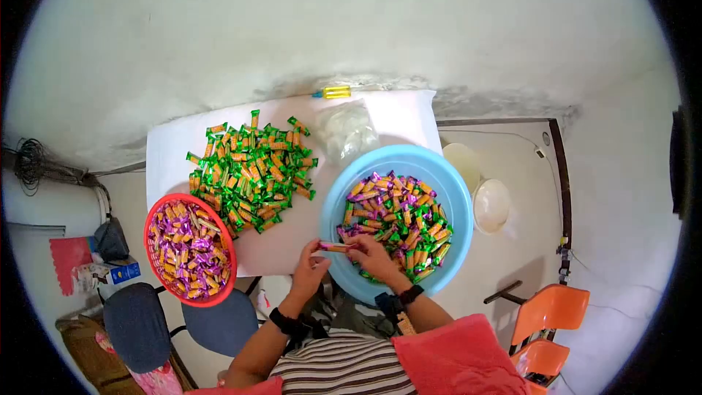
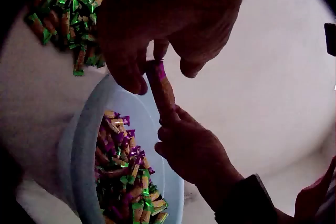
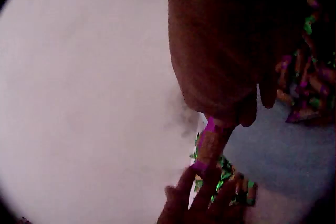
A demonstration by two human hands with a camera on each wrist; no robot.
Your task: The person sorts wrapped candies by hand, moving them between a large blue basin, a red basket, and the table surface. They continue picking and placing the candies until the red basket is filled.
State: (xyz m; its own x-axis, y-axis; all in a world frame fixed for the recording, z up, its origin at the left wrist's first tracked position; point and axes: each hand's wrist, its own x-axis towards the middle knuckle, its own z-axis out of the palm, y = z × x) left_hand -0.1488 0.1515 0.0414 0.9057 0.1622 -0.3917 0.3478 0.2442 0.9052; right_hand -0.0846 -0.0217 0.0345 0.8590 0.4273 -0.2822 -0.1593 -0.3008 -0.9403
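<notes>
One wrapped stick (image 1: 335, 247) with purple ends lies between the person's two hands, just outside the blue basin's rim at its eight o'clock side, its length running roughly from nine to three o'clock. The right hand (image 1: 373, 257) pinches the three o'clock end, fingers closed on it. The left hand (image 1: 311, 271) has its fingers parted and loosely bent, touching the nine o'clock end without a visible grip. The stick therefore seems to depend on that one pinch; if the slick wrapper slid, it could drop over the near edge of the surface (image 1: 278, 252). A hard squeeze or twist might crush the stick or split the wrapper.

At two to three o'clock from it sits the blue basin (image 1: 457, 197), holding purple-ended and green-ended sticks (image 1: 420, 234) mixed together, where one colour could easily be taken for the other. Its six o'clock side appears to overhang the surface, so a leaning forearm might tip it.

A heap of green-ended sticks (image 1: 256, 168) lies loose at ten to eleven o'clock; a sleeve could scatter it. The red basket (image 1: 232, 249) of purple-ended sticks, at nine o'clock, also seems to overhang and could topple if knocked. At twelve o'clock lie a clear plastic bag (image 1: 347, 128) and, farther off, a yellow bottle (image 1: 337, 92).
</notes>
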